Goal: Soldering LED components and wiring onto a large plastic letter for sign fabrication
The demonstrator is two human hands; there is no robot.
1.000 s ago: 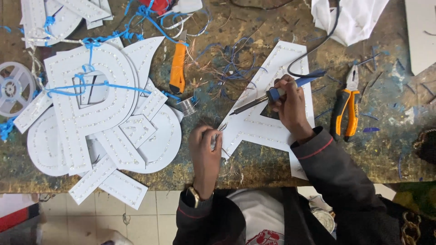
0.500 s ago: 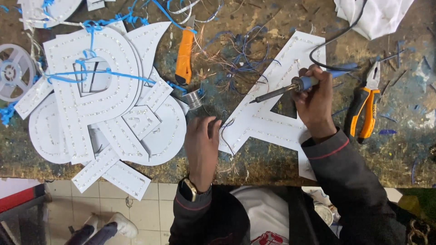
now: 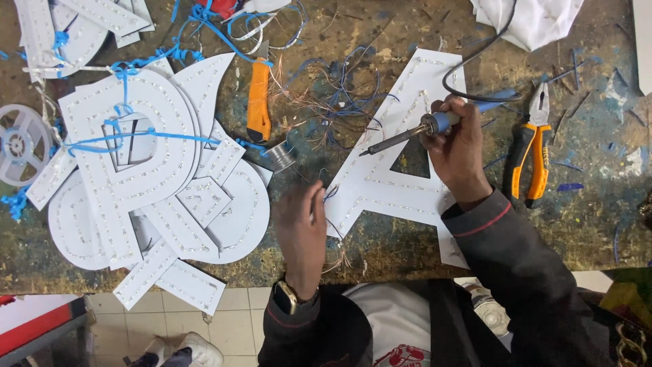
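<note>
Head view: your right hand (image 3: 456, 151) grips the soldering iron (image 3: 413, 133), its long axis slanting, tip pointing lower-left over the white letter panel (image 3: 397, 178). Your left hand (image 3: 302, 231), blurred, seems open, and has shifted leftward since.

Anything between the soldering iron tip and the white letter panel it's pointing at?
Nothing visible. The right hand holds the soldering iron with its tip over the white letter panel. The left hand is blurred, lower at the panel's left edge, clear of the tip.
</note>
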